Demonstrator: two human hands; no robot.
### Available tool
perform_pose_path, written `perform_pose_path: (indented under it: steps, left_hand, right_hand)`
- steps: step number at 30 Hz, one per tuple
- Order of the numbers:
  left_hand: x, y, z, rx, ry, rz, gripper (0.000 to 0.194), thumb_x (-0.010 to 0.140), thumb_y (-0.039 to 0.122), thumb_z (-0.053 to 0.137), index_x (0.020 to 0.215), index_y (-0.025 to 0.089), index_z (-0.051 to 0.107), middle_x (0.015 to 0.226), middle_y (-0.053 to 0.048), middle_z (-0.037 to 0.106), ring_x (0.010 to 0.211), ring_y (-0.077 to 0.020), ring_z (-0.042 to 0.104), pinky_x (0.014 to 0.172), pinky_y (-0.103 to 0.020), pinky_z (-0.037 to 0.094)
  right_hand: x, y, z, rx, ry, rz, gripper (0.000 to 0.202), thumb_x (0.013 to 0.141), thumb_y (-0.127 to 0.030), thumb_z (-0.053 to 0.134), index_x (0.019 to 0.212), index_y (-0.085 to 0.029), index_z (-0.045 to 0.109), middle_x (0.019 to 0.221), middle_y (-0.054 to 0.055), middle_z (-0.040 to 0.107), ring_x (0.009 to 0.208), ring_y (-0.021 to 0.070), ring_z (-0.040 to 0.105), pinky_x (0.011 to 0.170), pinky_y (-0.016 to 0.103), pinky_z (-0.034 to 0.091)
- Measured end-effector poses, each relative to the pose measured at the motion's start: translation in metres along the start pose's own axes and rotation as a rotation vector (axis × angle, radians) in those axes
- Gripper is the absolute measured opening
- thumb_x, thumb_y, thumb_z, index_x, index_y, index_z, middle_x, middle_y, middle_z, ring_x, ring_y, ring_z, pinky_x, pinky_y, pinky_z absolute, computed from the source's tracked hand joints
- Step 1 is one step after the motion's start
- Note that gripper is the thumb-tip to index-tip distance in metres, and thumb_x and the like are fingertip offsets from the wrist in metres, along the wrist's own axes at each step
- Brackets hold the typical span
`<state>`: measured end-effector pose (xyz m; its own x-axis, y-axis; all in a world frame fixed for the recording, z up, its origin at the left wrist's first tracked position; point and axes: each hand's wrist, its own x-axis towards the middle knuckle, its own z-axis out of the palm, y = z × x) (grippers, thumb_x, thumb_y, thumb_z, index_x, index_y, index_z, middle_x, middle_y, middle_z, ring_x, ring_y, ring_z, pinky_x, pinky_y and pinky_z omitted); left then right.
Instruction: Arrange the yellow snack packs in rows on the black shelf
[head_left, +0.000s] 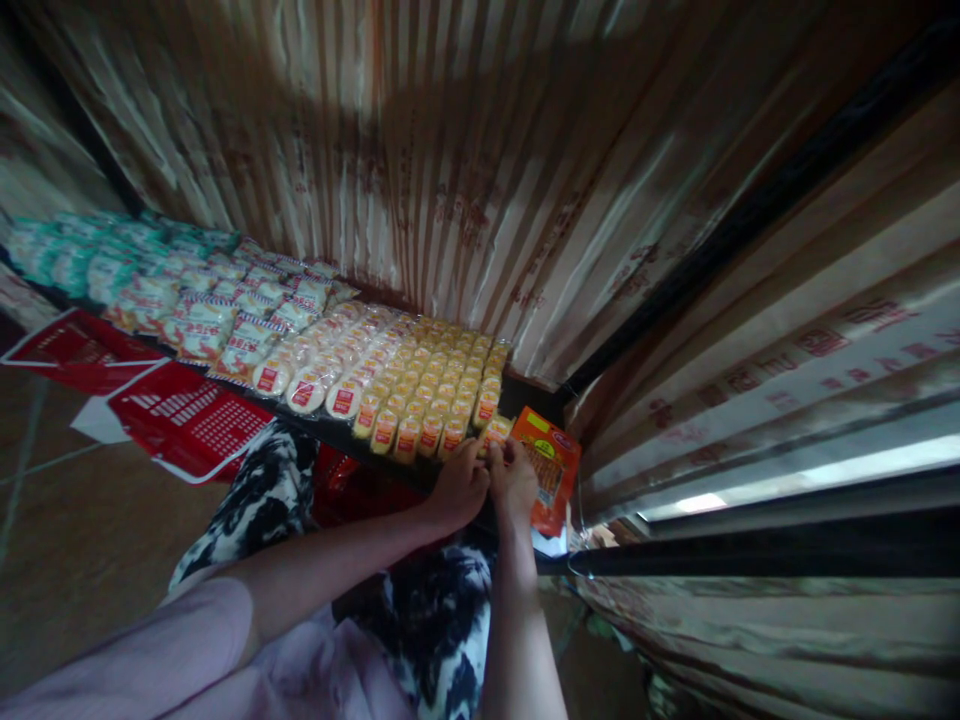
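Note:
Between my two hands is a small yellow snack pack [496, 432] with a red and white label, at the right end of a dark shelf. My left hand [459, 487] closes its fingers on the pack's near left side. On its near right side the fingers of my right hand [514, 480] are pinched. Rows of matching yellow packs [431, 390] stand just left and behind. An orange packet [551, 465] with a picture of brown sticks lies right beside my right hand.
Further left on the shelf are round white packs [306, 390], white bags [202, 325] and green bags [67, 250]. Red printed sheets [187, 415] hang along the front edge. Pleated brown sheeting [450, 150] rises behind, and a dark bar [750, 240] slants up at right.

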<state>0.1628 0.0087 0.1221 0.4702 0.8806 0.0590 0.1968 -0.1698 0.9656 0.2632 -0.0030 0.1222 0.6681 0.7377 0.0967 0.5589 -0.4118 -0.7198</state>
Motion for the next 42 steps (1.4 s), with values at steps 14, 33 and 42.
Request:
perform_pose_path:
  steps: [14,33,42]
  left_hand:
    - [-0.009,-0.017,-0.02,0.802,0.068,0.528,0.035,0.088,0.013,0.039,0.119,0.012,0.056,0.132,-0.011,0.055,0.137,-0.025,0.032,0.114,-0.048,0.029]
    - [0.012,-0.037,-0.021,1.029,-0.028,0.582,0.055,0.091,0.025,0.04,0.142,0.005,0.035,0.149,-0.012,0.036,0.146,-0.0243,0.008,0.118,-0.047,0.01]
    - [0.012,-0.042,-0.021,1.039,0.009,0.578,0.052,0.09,0.026,0.042,0.139,0.005,0.04,0.149,-0.014,0.036,0.146,-0.0261,0.008,0.118,-0.047,0.012]
  right_hand:
    - [0.018,0.005,0.015,-0.057,-0.02,-0.096,0.036,0.085,-0.037,0.043,0.102,-0.015,0.066,0.09,0.011,0.069,0.079,0.0206,0.062,0.071,0.029,0.041]
    - [0.032,0.008,0.029,-0.07,-0.001,-0.156,0.043,0.083,-0.037,0.044,0.108,-0.009,0.066,0.099,0.017,0.068,0.088,0.0237,0.062,0.08,0.034,0.045]
    - [0.03,0.009,0.028,-0.013,-0.037,-0.188,0.045,0.081,-0.04,0.044,0.11,-0.012,0.064,0.1,0.015,0.068,0.089,0.0223,0.062,0.082,0.034,0.045]
